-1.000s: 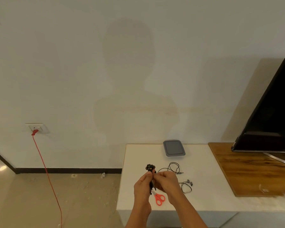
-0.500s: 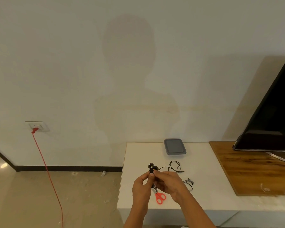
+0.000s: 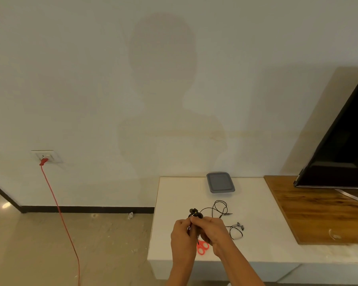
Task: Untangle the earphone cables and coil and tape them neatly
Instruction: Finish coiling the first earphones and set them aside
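Black earphone cables point(image 3: 219, 209) tangled, one bundle point(image 3: 195, 213) held, loops on table point(image 3: 174, 193)

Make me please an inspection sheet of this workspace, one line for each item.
Surface: white rectangular tabletop; brown wooden board beside it on the right.
Job's things: black earphone bundle held above the tabletop; loose black earphone cables lying on it; tape: nothing seen.
Clutter: red-handled scissors; grey lidded plastic container near the wall.
Grips: left hand and right hand both pinch the bundle.
Cables: red cord hangs down from a white wall socket.
Surroundings: black flat screen at right.
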`<state>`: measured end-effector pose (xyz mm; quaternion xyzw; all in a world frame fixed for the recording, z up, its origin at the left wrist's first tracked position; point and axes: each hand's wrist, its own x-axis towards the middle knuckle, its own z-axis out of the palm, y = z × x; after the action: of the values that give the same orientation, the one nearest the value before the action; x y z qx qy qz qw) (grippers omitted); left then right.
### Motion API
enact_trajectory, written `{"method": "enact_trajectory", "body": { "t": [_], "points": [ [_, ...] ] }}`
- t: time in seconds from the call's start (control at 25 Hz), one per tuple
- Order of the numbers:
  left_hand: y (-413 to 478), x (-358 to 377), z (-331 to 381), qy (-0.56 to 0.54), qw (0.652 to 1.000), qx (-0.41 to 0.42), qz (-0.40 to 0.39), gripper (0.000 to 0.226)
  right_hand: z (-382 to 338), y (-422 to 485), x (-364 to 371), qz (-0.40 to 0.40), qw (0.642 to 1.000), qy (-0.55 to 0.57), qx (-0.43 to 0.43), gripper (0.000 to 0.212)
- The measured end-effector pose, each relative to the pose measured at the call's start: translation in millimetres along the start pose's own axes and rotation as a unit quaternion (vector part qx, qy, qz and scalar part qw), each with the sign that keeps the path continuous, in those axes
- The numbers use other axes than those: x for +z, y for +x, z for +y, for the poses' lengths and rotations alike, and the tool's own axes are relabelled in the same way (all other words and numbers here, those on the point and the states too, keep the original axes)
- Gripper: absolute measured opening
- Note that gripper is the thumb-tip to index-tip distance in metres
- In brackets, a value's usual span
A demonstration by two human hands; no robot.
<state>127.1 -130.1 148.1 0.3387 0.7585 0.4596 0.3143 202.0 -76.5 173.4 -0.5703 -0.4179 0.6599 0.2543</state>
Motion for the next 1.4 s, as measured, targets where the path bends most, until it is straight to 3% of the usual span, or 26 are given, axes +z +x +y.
{"method": "enact_trajectory", "body": {
  "t": [0.16,0.28,0.48,0.64,0.88,1.04,1.32,1.4],
  "points": [
    [-5.8,0.2,0.0,0.062,0.998,0.034,0.004,0.022,0.5,-0.9,-0.5,-0.022,1.000,0.001,0.002,0.013],
    [-6.6,-3.9,-1.4,0.081,0.995,0.044,-0.041,0.024,3.0,1.6,-3.1,-0.022,1.000,-0.018,0.011,0.011],
    [4.2,-24.2,-0.6,-0.097,0.978,-0.092,-0.161,0.017,0.9,3.7,-10.3,-0.038,0.996,-0.084,-0.009,0.013],
    [3.0,-18.3,-1.5,-0.183,0.966,-0.165,-0.076,0.023,3.4,4.2,-10.2,-0.048,0.992,-0.115,-0.028,0.014],
    [-2.9,-5.2,2.9,-0.304,0.921,-0.242,0.041,0.015,2.1,3.5,-13.1,-0.060,0.993,-0.095,-0.047,0.018],
    [-3.7,-5.2,11.7,-0.355,0.891,-0.266,0.094,0.027,7.2,5.5,-14.9,-0.048,0.990,-0.114,-0.074,0.016],
    [-4.4,-1.6,12.0,-0.272,0.931,-0.211,0.125,0.029,19.5,11.9,-10.4,0.020,0.984,-0.152,-0.095,0.021],
    [-4.8,-3.0,13.1,-0.293,0.926,-0.205,0.121,0.031,19.2,11.9,-12.3,0.018,0.985,-0.145,-0.088,0.020]
  ]
}}
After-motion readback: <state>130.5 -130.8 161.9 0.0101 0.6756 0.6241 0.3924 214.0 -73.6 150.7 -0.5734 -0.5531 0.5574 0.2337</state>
